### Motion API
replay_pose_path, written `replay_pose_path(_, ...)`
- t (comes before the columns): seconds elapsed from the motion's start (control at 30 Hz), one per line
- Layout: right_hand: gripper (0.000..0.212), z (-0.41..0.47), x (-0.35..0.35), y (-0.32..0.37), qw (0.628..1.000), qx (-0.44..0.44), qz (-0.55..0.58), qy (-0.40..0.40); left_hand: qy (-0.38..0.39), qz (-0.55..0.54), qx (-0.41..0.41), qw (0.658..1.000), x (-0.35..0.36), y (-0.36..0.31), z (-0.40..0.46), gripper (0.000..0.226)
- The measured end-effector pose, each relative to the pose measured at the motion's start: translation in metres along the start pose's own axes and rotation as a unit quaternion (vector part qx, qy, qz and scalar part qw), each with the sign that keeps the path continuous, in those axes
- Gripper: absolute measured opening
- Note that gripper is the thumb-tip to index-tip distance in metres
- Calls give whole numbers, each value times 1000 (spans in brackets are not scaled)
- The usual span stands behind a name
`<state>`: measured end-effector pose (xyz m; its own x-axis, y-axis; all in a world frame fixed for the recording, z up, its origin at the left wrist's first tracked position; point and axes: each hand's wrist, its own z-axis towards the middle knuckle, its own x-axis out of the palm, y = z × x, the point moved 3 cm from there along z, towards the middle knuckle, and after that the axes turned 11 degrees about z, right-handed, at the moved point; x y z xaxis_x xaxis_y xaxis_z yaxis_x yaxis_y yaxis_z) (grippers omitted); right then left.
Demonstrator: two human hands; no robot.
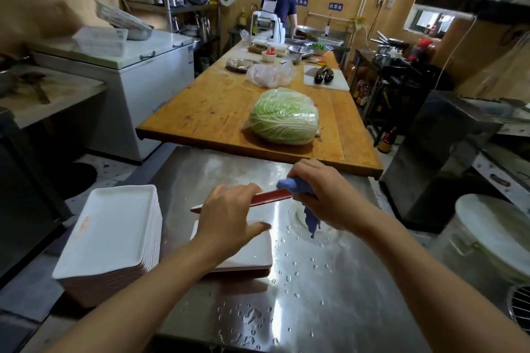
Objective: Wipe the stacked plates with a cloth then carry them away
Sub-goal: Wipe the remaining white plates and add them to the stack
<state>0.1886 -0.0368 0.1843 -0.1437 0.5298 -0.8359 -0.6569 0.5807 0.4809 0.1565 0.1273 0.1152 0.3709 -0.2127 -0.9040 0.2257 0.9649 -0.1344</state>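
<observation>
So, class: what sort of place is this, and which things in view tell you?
Most likely a restaurant kitchen: a steel table with stacked plates, a long wooden table holding a cabbage, and metal shelves of pots.

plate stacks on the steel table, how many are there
2. A tall stack of white plates sits at the table's left edge; a shorter stack lies under the left hand, which holds one more plate lifted above it.
</observation>
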Motion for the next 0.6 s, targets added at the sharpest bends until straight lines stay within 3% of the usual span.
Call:
replay_pose_path(0.1, 18, 7, -3, 6, 999, -1, 38, 3, -66, 12, -36, 997, -7, -4, 4, 39)
replay_pose_path(0.3, 33, 7, 4, 3, 984, 10, 123, -128, -63, -114, -125, 984, -13, 10, 2, 20)
replay_pose_path(0.37, 34, 4, 8, -1, 977, 23, 131, -169, -42, -213, -161, 963, -13, 15, 0, 20)
replay_pose_path(0.47, 48, 4, 26, 8, 980, 12, 104, -171, -8, -351, -196, 916, -10, 17, -3, 32)
replay_pose_path(0.6, 51, 20, 42, 29, 980, -32, 38, -192, -5, -449, -197, 871, -10, 13, -4, 35)
